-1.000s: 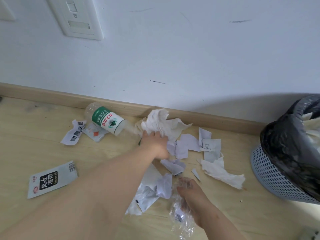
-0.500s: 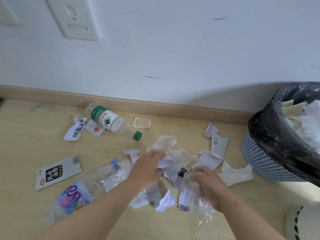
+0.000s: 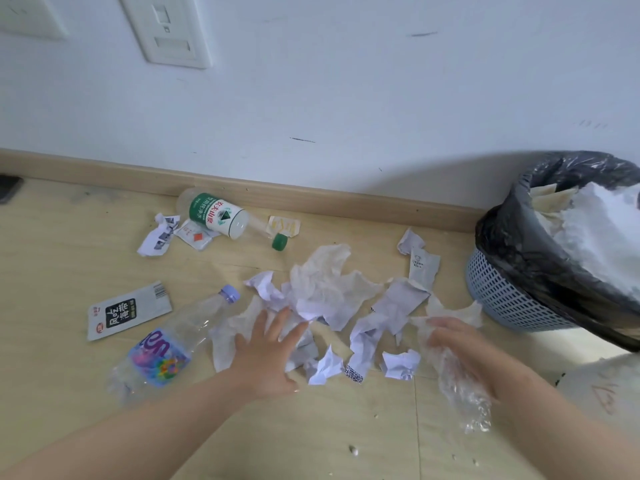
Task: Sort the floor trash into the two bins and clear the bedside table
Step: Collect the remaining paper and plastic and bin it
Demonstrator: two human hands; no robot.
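Spread left hand point(image 3: 268, 355) over paper scraps point(image 3: 325, 299), right hand point(image 3: 465, 349) curled around clear plastic point(image 3: 462, 389).

The far bottle point(image 3: 214, 214) is lying on the floor point(image 3: 69, 271) just before the skirting board point(image 3: 346, 199). A torn paper point(image 3: 157, 233) and a small packet point(image 3: 194, 237) are lying at its left, and a sachet point(image 3: 284, 225) at its right. The near bottle point(image 3: 166, 344) is lying in front of them, with a flat packet point(image 3: 128, 311) just left of it. The paper scraps point(image 3: 325, 292) are spreading between the near bottle and the bin point(image 3: 512, 299), which is standing at the right. The left hand point(image 3: 266, 355) is hanging over the near edge of the scraps. To the right of them, the right hand point(image 3: 464, 348) is holding a film point(image 3: 464, 393) in its grip.
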